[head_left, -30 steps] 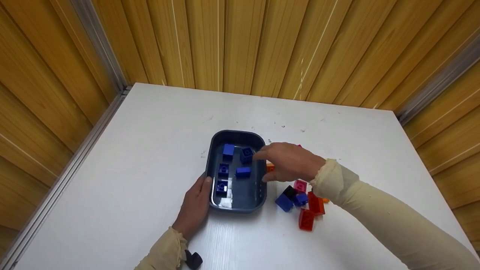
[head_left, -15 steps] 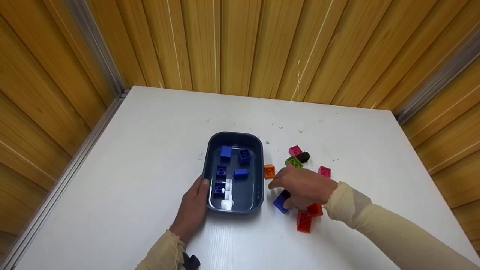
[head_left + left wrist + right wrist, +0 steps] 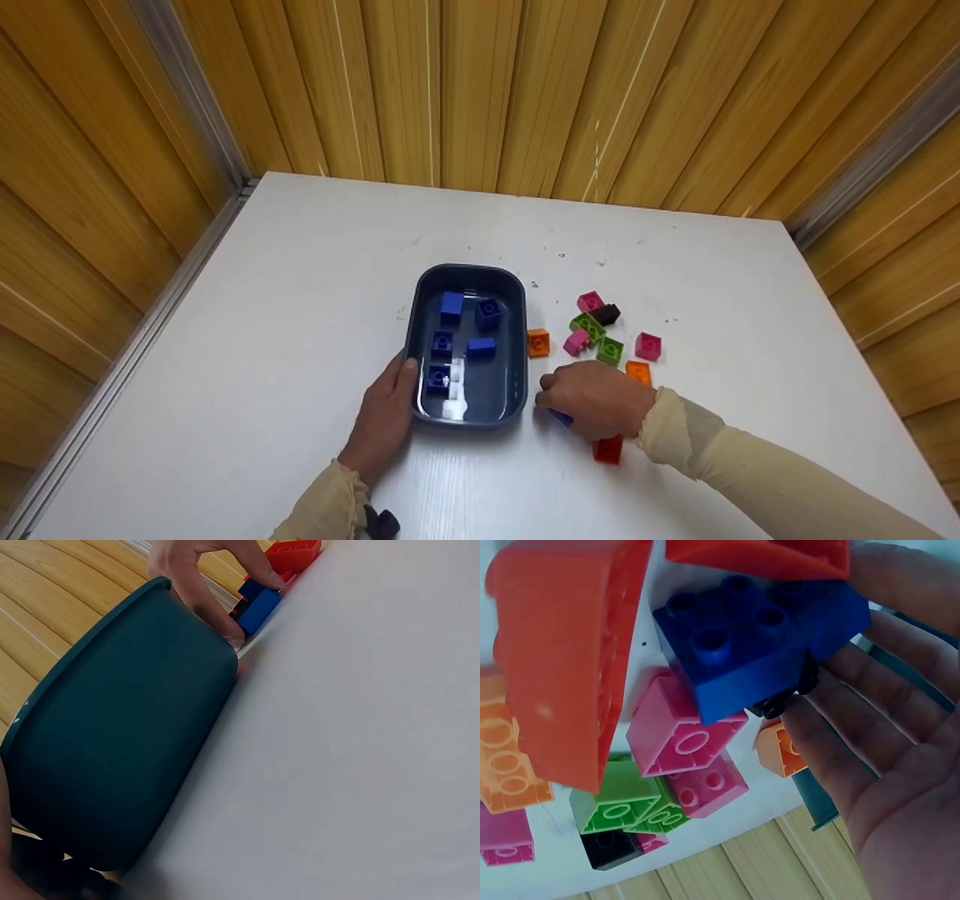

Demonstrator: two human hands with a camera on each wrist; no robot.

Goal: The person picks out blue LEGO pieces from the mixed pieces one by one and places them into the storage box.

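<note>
In the head view my left hand [image 3: 380, 416] grips the left side of a dark blue-green tray [image 3: 469, 424], thumb on its rim. Several blue building bricks [image 3: 451, 307] lie inside the tray. My right hand [image 3: 600, 399] is low over the table just right of the tray. Its thumb and fingers are around a blue brick [image 3: 829, 619], pinching it in the right wrist view. A second blue brick [image 3: 731, 652] with studs up lies against that one, and a black brick [image 3: 784, 694] shows partly underneath. Red bricks [image 3: 566, 660] are close beside the hand.
Behind the right hand lie loose pink [image 3: 648, 346], green [image 3: 610, 350], orange [image 3: 638, 373] and dark [image 3: 605, 314] bricks. An orange brick [image 3: 538, 343] sits against the tray's right side. Wood-patterned walls [image 3: 480, 97] surround the white table [image 3: 322, 262].
My right hand has moved from the tray's right rim down toward the front right, onto the blue brick, and its fingers have closed in. The left hand keeps its hold on the tray.
</note>
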